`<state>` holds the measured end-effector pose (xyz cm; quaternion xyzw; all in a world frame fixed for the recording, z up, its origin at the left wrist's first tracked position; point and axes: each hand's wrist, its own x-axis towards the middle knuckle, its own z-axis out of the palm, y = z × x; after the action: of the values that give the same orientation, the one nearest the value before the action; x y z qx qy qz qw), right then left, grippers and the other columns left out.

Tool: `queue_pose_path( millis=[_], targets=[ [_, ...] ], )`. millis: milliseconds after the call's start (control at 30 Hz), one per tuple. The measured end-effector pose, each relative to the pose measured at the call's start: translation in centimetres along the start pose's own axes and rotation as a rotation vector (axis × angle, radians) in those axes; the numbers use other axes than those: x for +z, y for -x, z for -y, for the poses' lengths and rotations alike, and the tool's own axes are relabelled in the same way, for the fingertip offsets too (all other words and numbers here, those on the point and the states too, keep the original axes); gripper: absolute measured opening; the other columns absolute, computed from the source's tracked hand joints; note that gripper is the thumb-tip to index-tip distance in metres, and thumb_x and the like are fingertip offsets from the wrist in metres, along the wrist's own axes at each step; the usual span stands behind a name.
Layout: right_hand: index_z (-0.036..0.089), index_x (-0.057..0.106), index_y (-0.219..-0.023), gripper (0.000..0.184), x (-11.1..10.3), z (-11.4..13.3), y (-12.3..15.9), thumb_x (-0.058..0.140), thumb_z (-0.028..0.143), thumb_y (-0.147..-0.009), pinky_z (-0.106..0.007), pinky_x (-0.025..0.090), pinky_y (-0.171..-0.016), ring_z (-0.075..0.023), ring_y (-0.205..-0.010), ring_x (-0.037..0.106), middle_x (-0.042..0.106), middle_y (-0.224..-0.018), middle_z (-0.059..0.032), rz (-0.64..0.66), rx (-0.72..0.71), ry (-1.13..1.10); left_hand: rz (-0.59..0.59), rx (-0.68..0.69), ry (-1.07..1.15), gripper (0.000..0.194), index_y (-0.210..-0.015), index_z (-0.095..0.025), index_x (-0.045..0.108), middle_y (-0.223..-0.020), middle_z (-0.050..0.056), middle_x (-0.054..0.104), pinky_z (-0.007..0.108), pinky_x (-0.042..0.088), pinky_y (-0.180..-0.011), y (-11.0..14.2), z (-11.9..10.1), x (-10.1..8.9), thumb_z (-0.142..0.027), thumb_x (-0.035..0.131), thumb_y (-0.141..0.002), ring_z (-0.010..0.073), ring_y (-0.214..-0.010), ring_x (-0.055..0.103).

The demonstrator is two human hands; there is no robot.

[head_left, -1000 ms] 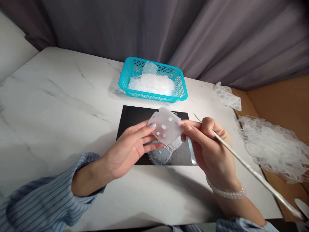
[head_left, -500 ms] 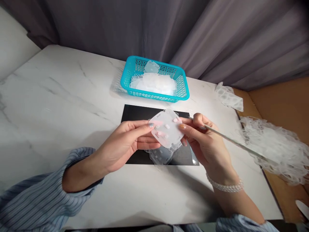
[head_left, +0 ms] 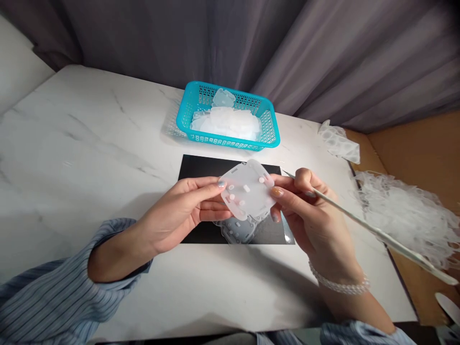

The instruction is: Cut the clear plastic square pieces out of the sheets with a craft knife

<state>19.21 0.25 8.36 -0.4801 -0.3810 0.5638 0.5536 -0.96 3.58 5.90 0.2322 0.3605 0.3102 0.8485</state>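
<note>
Between both hands is a translucent white silicone-like pad (head_left: 247,191), tilted, with small raised knobs and slots near its edges. My left hand (head_left: 187,208) pinches its left edge between thumb and fingers. Its right edge is held by the thumb and fingers of my right hand (head_left: 311,206). A long, thin, pale tool (head_left: 377,234) with a pointed tip also sits in my right hand, running out to the right; its exact kind is unclear. Below, more clear pads (head_left: 237,230) lie on a black mat (head_left: 196,165), partly hidden by the hands and the held pad.
Behind the mat stands a blue plastic basket (head_left: 230,143) holding a pile of translucent white pads. At right lie a heap of stringy clear offcuts (head_left: 406,215) and a perforated clear strip (head_left: 339,141) by a cardboard surface. A grey curtain (head_left: 161,48) hangs behind the marble-patterned table (head_left: 89,158).
The held pad has turned slightly and both hands keep their grip on it. The tool's rear end has swung down toward the lower right. The view has shifted a little.
</note>
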Motion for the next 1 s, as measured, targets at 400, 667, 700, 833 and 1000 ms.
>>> queue_pose_path(
  millis=[400, 667, 700, 833, 1000],
  targets=[
    [0.022, 0.036, -0.067, 0.042, 0.3, 0.5, 1.4, 0.075, 0.013, -0.079, -0.023, 0.058, -0.048, -0.0106, -0.061, 0.063, 0.075, -0.103, 0.001, 0.044, -0.006, 0.053, 0.038, -0.021, -0.078, 0.016, -0.102, -0.019, 0.075, -0.093, 0.005, 0.076, 0.016, 0.058, -0.068, -0.4, 0.2, -0.4, -0.02, 0.067, -0.088, 0.0114, -0.078, 0.071],
    [0.023, 0.035, -0.068, 0.043, 0.5, 0.6, 1.8, 0.076, 0.014, -0.078, -0.023, 0.059, -0.049, -0.0105, -0.06, 0.063, 0.075, -0.102, 0.0008, 0.043, -0.025, 0.067, 0.011, -0.038, -0.099, 0.016, -0.101, -0.018, 0.074, -0.092, 0.005, 0.075, 0.017, 0.058, -0.068, -0.5, 0.4, -0.4, -0.018, 0.064, -0.089, 0.012, -0.078, 0.071],
    [0.023, 0.035, -0.068, 0.043, 0.4, 0.6, 1.7, 0.076, 0.014, -0.078, -0.023, 0.059, -0.049, -0.0105, -0.061, 0.063, 0.075, -0.102, 0.0009, 0.045, -0.03, 0.063, 0.015, -0.039, -0.103, 0.016, -0.102, -0.018, 0.074, -0.092, 0.005, 0.075, 0.017, 0.059, -0.068, -0.5, 0.4, -0.4, -0.018, 0.064, -0.089, 0.0119, -0.078, 0.071],
    [0.023, 0.037, -0.068, 0.041, 0.0, 0.4, 1.3, 0.076, 0.016, -0.08, -0.024, 0.056, -0.05, -0.011, -0.063, 0.062, 0.075, -0.099, 0.0014, 0.031, -0.055, 0.097, 0.023, 0.033, -0.181, 0.017, -0.103, -0.02, 0.075, -0.086, 0.002, 0.074, 0.017, 0.059, -0.067, -0.3, 0.2, -0.3, -0.021, 0.065, -0.089, 0.0109, -0.072, 0.071],
    [0.023, 0.036, -0.068, 0.043, -0.8, 0.0, 0.6, 0.078, 0.019, -0.078, -0.023, 0.05, -0.053, -0.0128, -0.068, 0.062, 0.076, -0.091, 0.0006, 0.005, -0.049, 0.18, 0.064, 0.17, -0.408, 0.021, -0.106, -0.019, 0.076, -0.079, 0.003, 0.074, 0.018, 0.058, -0.058, 0.5, -0.3, 0.1, -0.027, 0.068, -0.088, 0.0114, -0.061, 0.068]
  ],
)
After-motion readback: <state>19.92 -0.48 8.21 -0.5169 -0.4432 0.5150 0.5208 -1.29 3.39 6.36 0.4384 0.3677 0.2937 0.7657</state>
